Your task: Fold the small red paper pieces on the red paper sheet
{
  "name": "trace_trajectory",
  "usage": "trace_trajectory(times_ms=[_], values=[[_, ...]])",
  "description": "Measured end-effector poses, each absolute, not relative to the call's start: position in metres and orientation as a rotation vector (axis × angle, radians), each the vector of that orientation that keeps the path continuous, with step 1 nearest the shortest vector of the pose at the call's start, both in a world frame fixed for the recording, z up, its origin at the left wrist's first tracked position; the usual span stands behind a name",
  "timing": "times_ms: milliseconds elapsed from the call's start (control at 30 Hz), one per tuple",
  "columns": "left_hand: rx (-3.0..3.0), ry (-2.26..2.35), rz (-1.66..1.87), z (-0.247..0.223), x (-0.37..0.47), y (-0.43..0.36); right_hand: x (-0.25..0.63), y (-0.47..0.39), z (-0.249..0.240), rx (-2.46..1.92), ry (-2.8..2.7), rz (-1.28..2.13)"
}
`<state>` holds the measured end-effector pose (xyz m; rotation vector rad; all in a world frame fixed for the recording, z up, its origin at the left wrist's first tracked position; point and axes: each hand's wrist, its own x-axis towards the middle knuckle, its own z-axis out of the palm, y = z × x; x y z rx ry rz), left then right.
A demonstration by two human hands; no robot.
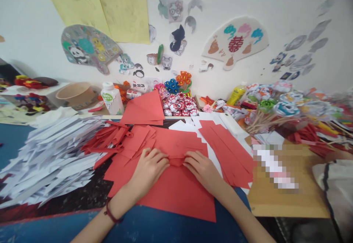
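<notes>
The folded red strip lies crosswise, long axis left to right, ends pinched by left hand and right hand.

Red sheets: matt smooth paper | white bottle: plastic | tabletop: smooth blue

A small folded red paper is held at its two ends by the left hand and the right hand, above large red sheets spread on the blue desk. White folded strips are heaped to the left, with red folded strips beside them. Long red pieces are laid to the right. Behind, a white bottle is stood upright, and paper flowers are gathered at the right.
</notes>
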<state>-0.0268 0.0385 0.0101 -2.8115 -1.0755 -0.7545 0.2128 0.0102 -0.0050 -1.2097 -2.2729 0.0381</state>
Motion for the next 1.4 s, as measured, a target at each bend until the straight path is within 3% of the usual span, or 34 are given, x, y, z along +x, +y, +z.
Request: trace_trajectory(times_ms=[267, 600, 1400], values=[[-2.940, -1.389, -0.869, 0.014, -0.022, 0.036, 0.210, 0.017, 0.003, -1.265, -2.071, 0.498], [-3.015, -1.542, -1.040, 0.014, -0.016, 0.037, 0.203, 0.021, 0.012, -1.403, -1.774, 0.797], [-2.933, -1.763, -0.960, 0.007, -0.010, 0.035, 0.200, 0.023, 0.006, -1.423, -1.765, 0.717]])
